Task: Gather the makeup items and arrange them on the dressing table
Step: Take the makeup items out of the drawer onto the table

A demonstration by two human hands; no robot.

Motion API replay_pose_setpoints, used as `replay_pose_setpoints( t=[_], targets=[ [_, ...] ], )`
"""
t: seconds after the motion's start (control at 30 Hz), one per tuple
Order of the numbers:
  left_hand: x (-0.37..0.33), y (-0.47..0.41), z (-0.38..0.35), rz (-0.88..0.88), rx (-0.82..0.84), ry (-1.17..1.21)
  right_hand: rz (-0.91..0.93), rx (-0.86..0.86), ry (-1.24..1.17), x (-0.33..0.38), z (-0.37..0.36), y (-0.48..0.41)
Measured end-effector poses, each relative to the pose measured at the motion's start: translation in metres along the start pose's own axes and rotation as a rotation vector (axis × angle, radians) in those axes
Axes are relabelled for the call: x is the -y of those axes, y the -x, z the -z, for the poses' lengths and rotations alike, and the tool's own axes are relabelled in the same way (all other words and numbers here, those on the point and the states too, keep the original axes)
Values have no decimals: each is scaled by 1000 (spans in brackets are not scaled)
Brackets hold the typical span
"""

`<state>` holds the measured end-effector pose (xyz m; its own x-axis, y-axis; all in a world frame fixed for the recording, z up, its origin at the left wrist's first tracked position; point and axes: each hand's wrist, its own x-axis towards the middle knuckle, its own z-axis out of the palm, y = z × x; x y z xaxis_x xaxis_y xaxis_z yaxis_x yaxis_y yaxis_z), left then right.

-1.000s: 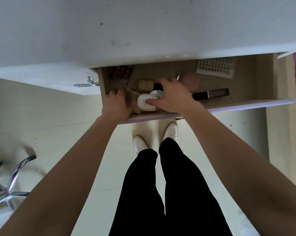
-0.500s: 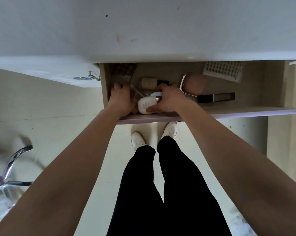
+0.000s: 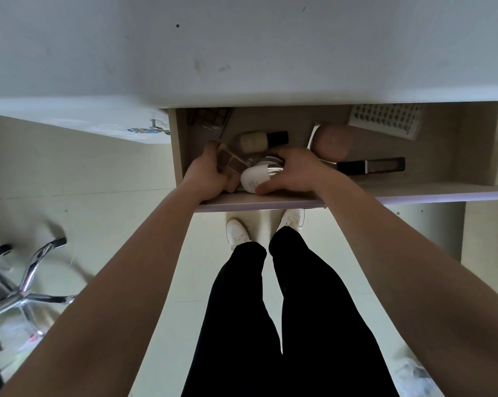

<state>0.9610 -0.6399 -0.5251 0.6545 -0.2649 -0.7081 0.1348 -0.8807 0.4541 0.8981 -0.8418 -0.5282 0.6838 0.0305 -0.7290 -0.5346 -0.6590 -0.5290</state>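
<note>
- We look down along both bare arms, which reach forward into an open drawer (image 3: 413, 190) beneath the white dressing table (image 3: 242, 53).
- Our left hand (image 3: 206, 174) is curled around a brown-toned palette (image 3: 231, 163) at the drawer's front left, fingers over its far edge.
- Our right hand (image 3: 295, 170) grasps a white rounded container (image 3: 255, 177) with a silver band, thumb underneath and fingers arched over it.
- Counting the other items in the drawer: one eyeshadow palette (image 3: 209, 119) at the back left, one cream bottle with a black cap (image 3: 263, 140) lying on its side, one pink round compact (image 3: 332, 140), one dark slim tube (image 3: 371, 166) just beside the right wrist, and one white tray of dark dots (image 3: 386, 118) at the back right.
- The tabletop edge hides the drawer's rear.
- Below are black trousers (image 3: 285, 310), two white shoes (image 3: 236, 234), a pale floor, and a chrome chair base (image 3: 21, 287) at left.
</note>
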Motion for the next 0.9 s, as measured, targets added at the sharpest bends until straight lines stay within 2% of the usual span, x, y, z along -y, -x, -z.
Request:
replay_pose_setpoints(
  t=[0.1, 0.23, 0.4, 0.57, 0.63, 0.77, 0.9],
  targets=[
    [-13, 10, 4, -6, -44, 16, 17, -37, -49, -8, 9, 10],
    [-34, 40, 13, -2, -205, -57, 10, -87, -197, -6, 27, 37],
    [-67, 89, 63, -29, -305, -93, 13, -215, -422, 24, 65, 76],
    [-96, 111, 125, 16, -430, 145, 12, -326, -641, 69, 105, 82],
    [-102, 111, 148, 54, -457, 263, 4, -326, -649, 89, 119, 76],
    [-100, 95, 191, 103, -426, 509, -12, -330, -651, 127, 138, 56],
    [-81, 54, 237, 174, -354, 603, -69, -362, -687, 162, 132, 17]
  ],
)
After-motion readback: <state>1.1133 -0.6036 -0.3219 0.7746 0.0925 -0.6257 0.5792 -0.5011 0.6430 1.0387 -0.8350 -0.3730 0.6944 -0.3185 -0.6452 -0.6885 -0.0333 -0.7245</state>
